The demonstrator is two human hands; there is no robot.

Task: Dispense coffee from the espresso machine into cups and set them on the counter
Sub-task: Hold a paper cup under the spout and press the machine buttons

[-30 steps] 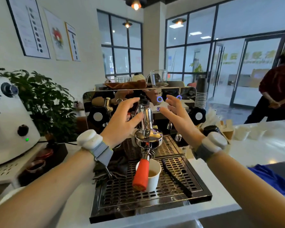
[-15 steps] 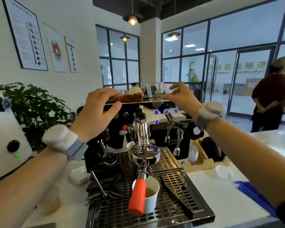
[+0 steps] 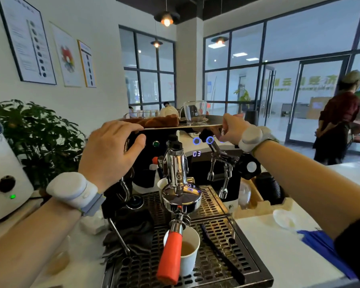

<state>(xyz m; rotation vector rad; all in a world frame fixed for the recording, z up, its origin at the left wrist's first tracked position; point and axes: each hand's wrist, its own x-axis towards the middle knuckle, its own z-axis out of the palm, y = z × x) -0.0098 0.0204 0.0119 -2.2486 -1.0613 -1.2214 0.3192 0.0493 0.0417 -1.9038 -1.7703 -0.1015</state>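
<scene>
One head-worn wide-angle view looks forward and slightly down, close over the espresso machine (image 3: pixel 183 183), toward distant windows (image 3: pixel 279 69).

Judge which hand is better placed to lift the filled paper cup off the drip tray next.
Probably the right hand. Both hands hold the machine's top edge, but the cup shows its open side to the right of the orange portafilter handle, which would block the left hand.

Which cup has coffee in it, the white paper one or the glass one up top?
The white paper cup on the drip tray, under the orange handle, holds light brown coffee. The glass cup on top of the machine looks empty.
</scene>
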